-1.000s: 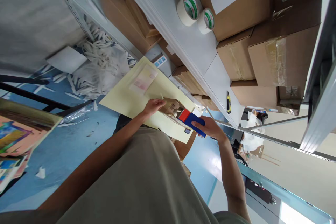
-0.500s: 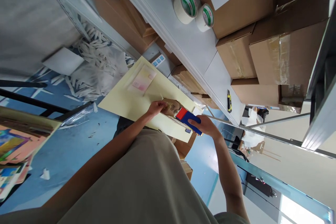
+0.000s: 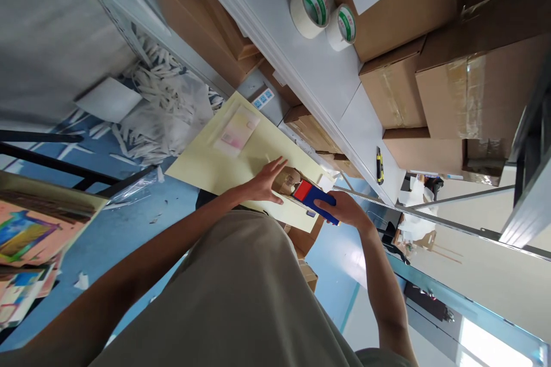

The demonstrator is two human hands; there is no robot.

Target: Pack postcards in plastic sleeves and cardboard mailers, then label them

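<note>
My left hand (image 3: 264, 182) has its fingers spread, beside the near left end of a small brown carton (image 3: 286, 180). Whether the fingertips touch the carton cannot be told. In my right hand (image 3: 346, 210) is a slim blue box with a red end (image 3: 318, 199), thumb on top and fingers around its side. The red end lies over or within the carton's right part; which of these is unclear. Under them is a pale yellow board (image 3: 206, 166), with a pink-and-white packet (image 3: 239, 131) on its far left part.
Two tape rolls (image 3: 309, 8) and a yellow-black utility knife (image 3: 379, 166) lie on the grey shelf (image 3: 286, 49). Cardboard boxes (image 3: 456, 94) stand behind. White scraps (image 3: 166, 94) heap on the floor at left. Coloured prints (image 3: 30, 235) stand at lower left.
My left hand has let go of the carton's left end and spread its fingers. My right hand keeps its hold on the blue box. The view has shifted slightly.
</note>
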